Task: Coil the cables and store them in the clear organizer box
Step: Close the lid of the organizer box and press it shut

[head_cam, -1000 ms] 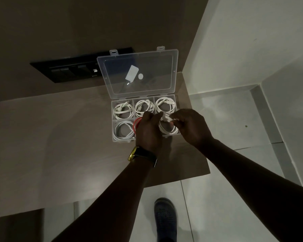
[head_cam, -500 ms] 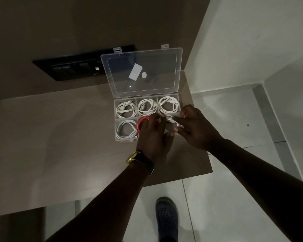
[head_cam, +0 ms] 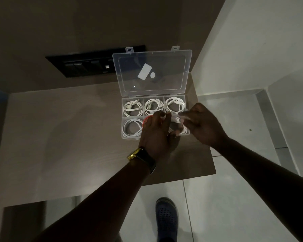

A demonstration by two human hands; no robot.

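Note:
The clear organizer box sits open on the wooden table, its lid standing up at the back. Coiled white cables fill the three back compartments and the front left one. A red coiled cable shows in the front middle compartment, mostly hidden under my left hand. My left hand and my right hand both pinch a white coiled cable over the front right compartment.
The wooden table ends just right of the box, with tiled floor beyond. A black switch panel is on the wall behind. My shoe stands on the floor below the table edge.
Both hands have lowered slightly with the white coil, pressing it further down over the front right compartment. The red coil is more covered by my left hand.

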